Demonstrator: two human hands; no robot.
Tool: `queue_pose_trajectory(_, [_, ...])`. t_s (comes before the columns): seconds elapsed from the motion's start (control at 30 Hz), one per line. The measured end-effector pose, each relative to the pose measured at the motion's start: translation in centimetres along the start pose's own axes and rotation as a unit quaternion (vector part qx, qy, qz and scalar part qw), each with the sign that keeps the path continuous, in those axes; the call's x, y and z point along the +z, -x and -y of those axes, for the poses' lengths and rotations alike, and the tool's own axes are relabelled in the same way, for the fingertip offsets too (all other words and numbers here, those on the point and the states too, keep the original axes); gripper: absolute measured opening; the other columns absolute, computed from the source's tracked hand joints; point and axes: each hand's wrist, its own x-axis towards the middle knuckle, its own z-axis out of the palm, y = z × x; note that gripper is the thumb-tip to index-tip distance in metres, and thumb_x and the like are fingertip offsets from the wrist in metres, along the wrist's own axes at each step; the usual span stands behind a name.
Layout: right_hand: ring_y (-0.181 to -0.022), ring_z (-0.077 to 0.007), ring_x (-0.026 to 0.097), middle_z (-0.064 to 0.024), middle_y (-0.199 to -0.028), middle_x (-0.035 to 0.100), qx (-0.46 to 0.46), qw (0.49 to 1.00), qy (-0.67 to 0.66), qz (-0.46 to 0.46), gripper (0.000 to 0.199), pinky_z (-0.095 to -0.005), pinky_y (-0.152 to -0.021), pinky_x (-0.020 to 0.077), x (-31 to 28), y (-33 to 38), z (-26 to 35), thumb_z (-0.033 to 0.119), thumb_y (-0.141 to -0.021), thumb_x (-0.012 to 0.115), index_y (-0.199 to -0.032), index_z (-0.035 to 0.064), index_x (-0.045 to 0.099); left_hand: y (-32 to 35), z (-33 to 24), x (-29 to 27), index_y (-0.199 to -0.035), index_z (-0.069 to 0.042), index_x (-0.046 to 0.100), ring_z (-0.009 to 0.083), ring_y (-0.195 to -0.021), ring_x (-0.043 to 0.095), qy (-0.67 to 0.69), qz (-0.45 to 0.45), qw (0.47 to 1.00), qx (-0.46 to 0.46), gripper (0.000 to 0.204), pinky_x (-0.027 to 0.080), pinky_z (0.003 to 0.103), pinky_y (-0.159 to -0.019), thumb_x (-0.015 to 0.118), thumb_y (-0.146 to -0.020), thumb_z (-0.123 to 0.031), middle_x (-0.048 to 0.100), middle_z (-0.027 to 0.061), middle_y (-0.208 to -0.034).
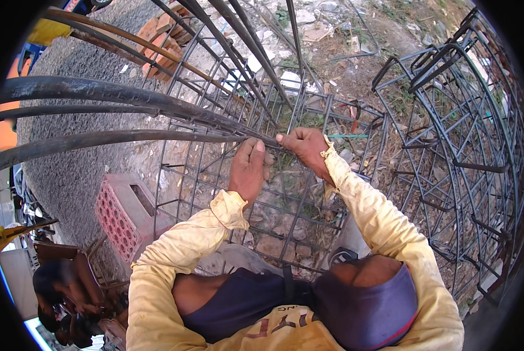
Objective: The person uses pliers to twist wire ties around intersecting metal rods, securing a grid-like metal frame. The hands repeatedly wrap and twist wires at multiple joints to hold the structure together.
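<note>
Both hands at the rebar cage joint

Your left hand [247, 169] steadies the rebar cage [262, 175]; your right hand [303, 146] is fisted at the long bar [127, 137] crossing, probably pinching tie wire, though I cannot tell.

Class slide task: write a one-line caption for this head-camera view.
Both hands, left hand and right hand, grip a bar of the steel cage above rubble.
</note>
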Motion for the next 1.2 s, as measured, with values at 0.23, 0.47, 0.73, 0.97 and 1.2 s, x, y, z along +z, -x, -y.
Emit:
queue_pose_trajectory(0.23, [-0.066, -0.0075, 0.049, 0.0002, -0.071, 0.057, -0.103, 0.994, 0.018, -0.034, 0.020, -0.0273, -0.059, 0.0424, 0.7, 2.7, -0.5, 0.019, -0.091, 0.069, -0.087, 0.0002, 0.062, 1.0, 2.1, -1.6, -0.111, -0.005, 0.068, 0.0187, -0.080, 0.061, -0.251, -0.068, 0.949, 0.181, 0.022, 0.050, 0.030, -0.072, 0.064, -0.095, -0.019, 0.063, 0.0077, -0.087])
queue_pose_trajectory(0.47, [-0.070, -0.0049, 0.050, 0.0009, -0.076, 0.060, -0.110, 0.993, -0.013, -0.049, 0.016, -0.0242, -0.061, 0.0430, 0.3, 3.6, -1.7, 0.014, -0.092, 0.067, -0.100, -0.0001, 0.063, 1.3, -1.0, -0.6, -0.106, -0.006, 0.071, 0.0296, -0.099, 0.064, -0.360, -0.041, 0.891, 0.273, 0.019, 0.052, 0.038, -0.086, 0.069, -0.088, -0.009, 0.067, 0.0147, -0.105])
queue_pose_trajectory(0.73, [-0.071, -0.0125, 0.056, -0.0063, -0.087, 0.057, -0.170, 0.985, -0.026, -0.031, 0.023, -0.0280, -0.063, 0.0460, 0.7, 4.2, -4.1, 0.012, -0.086, 0.071, -0.105, 0.0013, 0.062, 2.9, -1.2, 2.5, -0.117, -0.004, 0.065, 0.0374, -0.108, 0.062, -0.446, -0.036, 0.848, 0.284, 0.036, 0.052, 0.042, -0.092, 0.067, -0.082, 0.002, 0.064, 0.0177, -0.117])
queue_pose_trajectory(0.97, [-0.071, -0.0179, 0.060, -0.0119, -0.086, 0.058, -0.214, 0.966, 0.145, -0.012, 0.030, -0.0316, -0.061, 0.0474, -0.5, 4.6, -0.8, 0.017, -0.085, 0.074, -0.106, 0.0015, 0.061, 3.7, -0.9, 2.7, -0.126, 0.001, 0.051, 0.0402, -0.111, 0.061, -0.411, -0.013, 0.870, 0.271, 0.046, 0.048, 0.043, -0.098, 0.058, -0.081, 0.009, 0.060, 0.0255, -0.122])
queue_pose_trajectory(1.2, [-0.060, -0.0158, 0.060, -0.0055, -0.070, 0.058, 0.014, 0.997, -0.081, -0.015, 0.021, -0.0317, -0.054, 0.0480, 0.6, 3.2, -1.2, 0.020, -0.094, 0.063, -0.090, -0.0005, 0.060, 2.0, 0.0, 1.5, -0.122, -0.001, 0.050, 0.0221, -0.109, 0.063, 0.002, -0.050, 0.997, -0.052, 0.026, 0.051, 0.035, -0.091, 0.054, -0.099, -0.012, 0.064, 0.0119, -0.119])
